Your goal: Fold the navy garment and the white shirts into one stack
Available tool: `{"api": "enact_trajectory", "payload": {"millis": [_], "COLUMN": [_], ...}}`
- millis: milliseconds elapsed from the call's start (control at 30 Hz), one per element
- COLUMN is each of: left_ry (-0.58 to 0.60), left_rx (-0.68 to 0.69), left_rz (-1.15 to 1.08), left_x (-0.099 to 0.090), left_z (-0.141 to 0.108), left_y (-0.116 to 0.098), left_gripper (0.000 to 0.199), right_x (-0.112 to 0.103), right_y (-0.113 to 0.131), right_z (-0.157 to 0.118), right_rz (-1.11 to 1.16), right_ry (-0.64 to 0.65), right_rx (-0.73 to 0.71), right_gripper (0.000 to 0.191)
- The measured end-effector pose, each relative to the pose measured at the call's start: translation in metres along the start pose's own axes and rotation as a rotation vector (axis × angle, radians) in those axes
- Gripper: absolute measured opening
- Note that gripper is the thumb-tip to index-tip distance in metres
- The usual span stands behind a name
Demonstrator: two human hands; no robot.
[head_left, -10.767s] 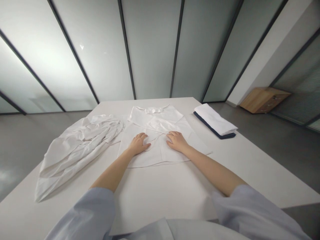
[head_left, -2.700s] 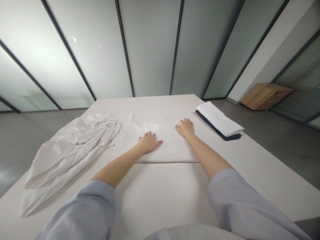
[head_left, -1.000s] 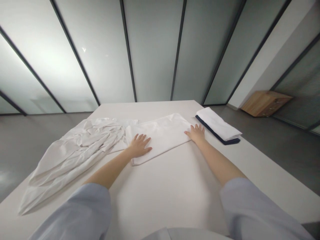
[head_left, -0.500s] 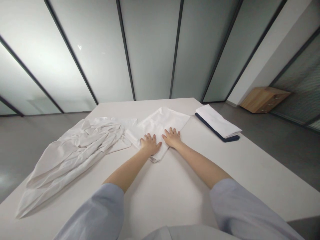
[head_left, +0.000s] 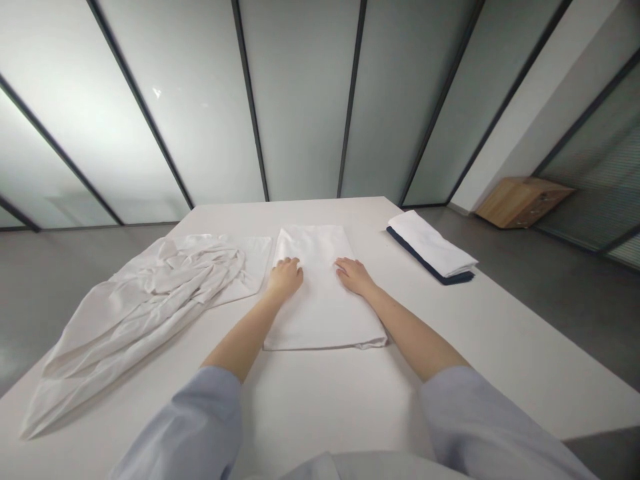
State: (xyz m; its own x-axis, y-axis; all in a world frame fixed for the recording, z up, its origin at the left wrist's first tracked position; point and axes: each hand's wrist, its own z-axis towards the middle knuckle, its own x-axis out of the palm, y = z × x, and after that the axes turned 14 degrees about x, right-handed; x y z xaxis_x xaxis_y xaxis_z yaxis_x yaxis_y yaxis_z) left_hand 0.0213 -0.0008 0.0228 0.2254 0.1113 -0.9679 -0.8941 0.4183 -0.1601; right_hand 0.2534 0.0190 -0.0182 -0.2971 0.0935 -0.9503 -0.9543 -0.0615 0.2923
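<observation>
A folded white cloth [head_left: 320,313] lies in the middle of the table, its long sides running away from me. On its left part rests my left hand [head_left: 287,277], open, with slightly bent fingers on the fabric. My right hand [head_left: 354,275] lies open on the right part, fingers pointing inward. Neither hand visibly pinches the cloth. The front edge is nearly straight, with a small uneven fold at the near right corner. Beneath my hands and wrists, bits of the cloth's sides are hidden.
To the left, a large crumpled white cloth [head_left: 150,300] is spread over the white table [head_left: 330,393]. A folded white cloth [head_left: 430,241] lies on a dark blue folded cloth [head_left: 457,279] near the right edge. A wooden cabinet [head_left: 515,200] stands on the floor beyond.
The middle cloth has turned from a slanted position to lie nearly square with the table, its front edge now closer to me. My hands have moved apart.
</observation>
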Motion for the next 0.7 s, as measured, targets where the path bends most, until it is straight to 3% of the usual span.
{"api": "enact_trajectory", "payload": {"millis": [100, 200, 333, 567, 700], "left_ry": [-0.081, -0.015, 0.011, -0.001, -0.061], "left_rx": [-0.207, -0.224, -0.171, -0.174, -0.129], "left_rz": [0.039, 0.011, -0.018, -0.105, -0.393], "left_x": [0.007, 0.014, 0.019, 0.020, 0.019], "left_z": [0.002, -0.004, -0.006, -0.003, 0.003], "left_y": [0.035, 0.051, 0.048, 0.047, 0.052], "left_gripper": [0.048, 0.053, 0.051, 0.047, 0.041], "right_x": [-0.002, -0.005, -0.009, -0.009, -0.009], "right_y": [-0.004, -0.011, -0.019, -0.020, -0.019], "right_z": [0.003, 0.007, 0.005, 0.002, 0.005], "right_rz": [0.009, -0.013, -0.067, -0.076, -0.018], "right_ry": [-0.041, -0.103, -0.107, -0.076, -0.072], "right_rx": [0.046, 0.179, 0.354, 0.414, 0.440], "right_gripper": [0.039, 0.041, 0.041, 0.045, 0.043]}}
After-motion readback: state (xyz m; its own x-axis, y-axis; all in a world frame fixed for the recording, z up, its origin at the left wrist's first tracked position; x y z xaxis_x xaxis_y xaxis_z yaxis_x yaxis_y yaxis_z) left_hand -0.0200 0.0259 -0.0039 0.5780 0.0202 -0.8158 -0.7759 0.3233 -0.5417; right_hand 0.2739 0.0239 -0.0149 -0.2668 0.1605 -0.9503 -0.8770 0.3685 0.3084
